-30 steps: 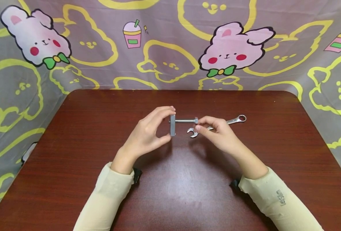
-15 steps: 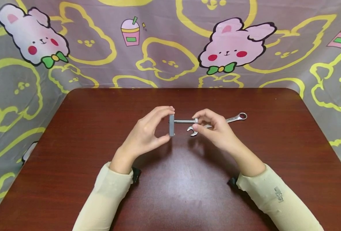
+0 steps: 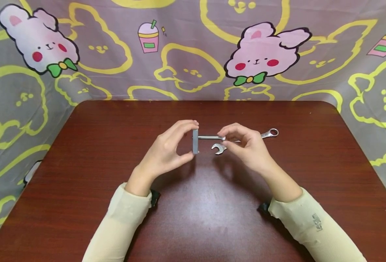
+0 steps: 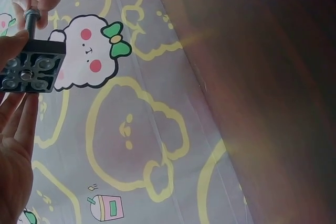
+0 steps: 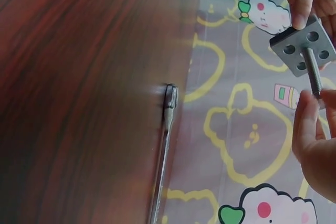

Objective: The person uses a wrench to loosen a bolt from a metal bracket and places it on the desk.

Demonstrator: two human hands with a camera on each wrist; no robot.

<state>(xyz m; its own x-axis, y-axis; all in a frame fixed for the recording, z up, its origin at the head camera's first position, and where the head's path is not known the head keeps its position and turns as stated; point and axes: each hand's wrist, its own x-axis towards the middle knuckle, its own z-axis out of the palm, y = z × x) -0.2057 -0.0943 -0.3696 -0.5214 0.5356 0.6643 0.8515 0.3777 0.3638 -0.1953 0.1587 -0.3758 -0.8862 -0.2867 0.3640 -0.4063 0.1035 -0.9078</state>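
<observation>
My left hand [image 3: 167, 147] holds a grey square plate [image 3: 195, 142] on edge above the table, thumb below and fingers above. In the right wrist view the plate's face has several round holes. A steel bolt [image 3: 210, 137] runs out from its middle, pointing right, and its small round end shows in the recessed back in the left wrist view. My right hand [image 3: 253, 151] pinches the bolt's hex end between thumb and fingers, which mostly hide it. Behind the right hand lies a combination wrench [image 3: 270, 133], its middle covered by that hand and its open end [image 3: 217, 148] showing to the left.
The dark red wooden table [image 3: 193, 225] has rounded far corners. A patterned cloth [image 3: 193, 69] with cartoon animals hangs right behind it and along both sides.
My right fingers shift around the bolt's hex end: it shows plainly at first, then is mostly covered. The left hand and plate stay nearly still.
</observation>
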